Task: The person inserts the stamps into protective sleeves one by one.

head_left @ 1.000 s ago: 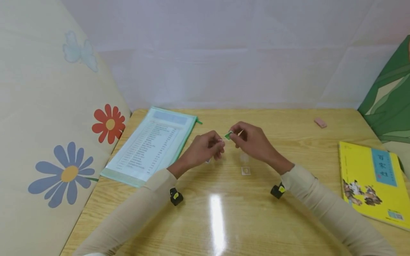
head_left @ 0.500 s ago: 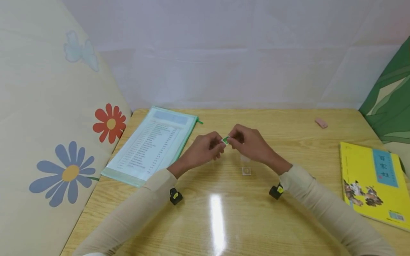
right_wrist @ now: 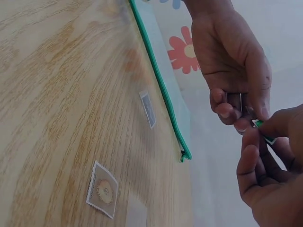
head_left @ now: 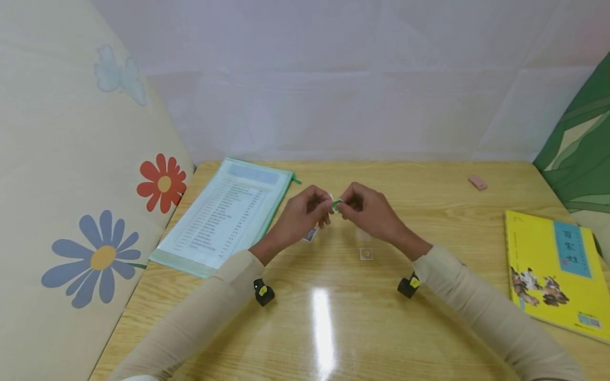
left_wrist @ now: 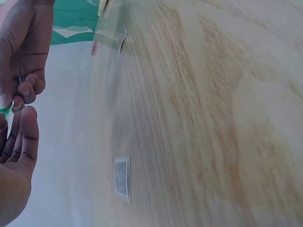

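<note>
Bounded by far edge of counter (head_left: 405, 338) at 12 o'clock, folder (head_left: 219, 217) at 9, yellow book (head_left: 529, 254) past 3, with room toward 6. Pinching green slip (head_left: 336, 205) at dial centre with curled left hand (head_left: 305, 213) and right hand (head_left: 374, 210).

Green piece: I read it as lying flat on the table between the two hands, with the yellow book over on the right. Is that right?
The green piece isn't lying on the table: the right hand pinches it above the surface, as the right wrist view shows. It is between that and the left hand, with the yellow book on the right.
</note>
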`<state>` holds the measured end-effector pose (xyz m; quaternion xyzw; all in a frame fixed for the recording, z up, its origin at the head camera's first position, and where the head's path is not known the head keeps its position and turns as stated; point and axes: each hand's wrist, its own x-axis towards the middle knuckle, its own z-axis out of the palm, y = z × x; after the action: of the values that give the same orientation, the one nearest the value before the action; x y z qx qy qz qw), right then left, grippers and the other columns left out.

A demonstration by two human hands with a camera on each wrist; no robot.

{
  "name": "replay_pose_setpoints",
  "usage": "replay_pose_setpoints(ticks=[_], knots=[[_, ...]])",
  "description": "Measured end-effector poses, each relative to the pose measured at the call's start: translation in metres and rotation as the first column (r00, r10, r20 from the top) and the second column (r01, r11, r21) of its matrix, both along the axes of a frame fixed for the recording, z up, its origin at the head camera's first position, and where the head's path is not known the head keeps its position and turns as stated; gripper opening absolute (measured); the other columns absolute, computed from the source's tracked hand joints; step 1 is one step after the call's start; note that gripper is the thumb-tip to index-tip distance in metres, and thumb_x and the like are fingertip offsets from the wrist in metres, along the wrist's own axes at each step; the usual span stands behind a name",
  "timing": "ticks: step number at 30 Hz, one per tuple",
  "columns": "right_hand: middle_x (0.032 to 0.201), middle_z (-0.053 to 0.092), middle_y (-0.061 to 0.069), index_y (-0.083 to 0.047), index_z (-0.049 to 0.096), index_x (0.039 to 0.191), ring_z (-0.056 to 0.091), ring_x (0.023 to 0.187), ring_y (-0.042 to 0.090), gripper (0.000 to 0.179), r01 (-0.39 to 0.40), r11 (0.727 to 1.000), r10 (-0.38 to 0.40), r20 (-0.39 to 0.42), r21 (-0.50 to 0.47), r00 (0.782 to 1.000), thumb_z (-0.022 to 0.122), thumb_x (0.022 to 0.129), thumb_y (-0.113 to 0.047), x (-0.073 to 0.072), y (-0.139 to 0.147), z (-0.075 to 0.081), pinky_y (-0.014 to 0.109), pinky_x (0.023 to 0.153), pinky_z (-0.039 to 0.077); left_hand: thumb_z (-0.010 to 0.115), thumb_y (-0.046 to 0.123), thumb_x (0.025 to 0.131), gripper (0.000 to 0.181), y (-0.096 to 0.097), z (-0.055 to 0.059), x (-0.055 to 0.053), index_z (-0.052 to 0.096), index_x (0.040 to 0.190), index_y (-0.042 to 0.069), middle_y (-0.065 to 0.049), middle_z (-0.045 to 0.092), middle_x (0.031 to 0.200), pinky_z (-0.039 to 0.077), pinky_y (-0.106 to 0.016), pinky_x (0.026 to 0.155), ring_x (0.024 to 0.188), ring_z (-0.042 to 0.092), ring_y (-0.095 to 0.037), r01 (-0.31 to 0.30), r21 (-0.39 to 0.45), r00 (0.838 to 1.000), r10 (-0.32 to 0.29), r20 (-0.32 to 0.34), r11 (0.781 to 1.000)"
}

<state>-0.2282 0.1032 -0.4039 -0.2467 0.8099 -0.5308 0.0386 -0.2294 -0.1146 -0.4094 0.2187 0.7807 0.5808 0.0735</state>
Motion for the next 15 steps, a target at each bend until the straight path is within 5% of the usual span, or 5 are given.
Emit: replay_pose_setpoints(ticks=[7,15], knots=[[0.089,0.066,0.001,-0.016,0.061,0.102,0.065,0.079,0.022,0.008,-0.018,0.998,0.021,-0.046,0.067,0.999,0.064,0.101,-0.024,0.0005,-0.0032,-0.0014,0.037,0.067,0.055,0.058,0.029,0.104,0.022,0.0,0.0015,-0.0003,0.059,0.115,0.01,-0.018,0.063,0.098,0.053,-0.052,0.067,0.081,0.062,-0.041,-0.02,0.005,0.998,0.021,-0.055,1.0],[0.084,0.065,0.002,-0.018,0.061,0.103,0.06,0.07,0.018,0.008,-0.047,0.988,0.059,-0.084,0.145,0.995,0.062,0.102,-0.026,0.0023,0.0028,0.0038,0.035,0.06,0.052,0.06,0.032,0.102,0.019,-0.0003,0.0035,0.003,0.063,0.112,0.016,-0.003,0.065,0.091,0.052,-0.036,0.062,0.08,0.063,-0.037,-0.041,-0.091,0.993,0.03,-0.116,0.995]])
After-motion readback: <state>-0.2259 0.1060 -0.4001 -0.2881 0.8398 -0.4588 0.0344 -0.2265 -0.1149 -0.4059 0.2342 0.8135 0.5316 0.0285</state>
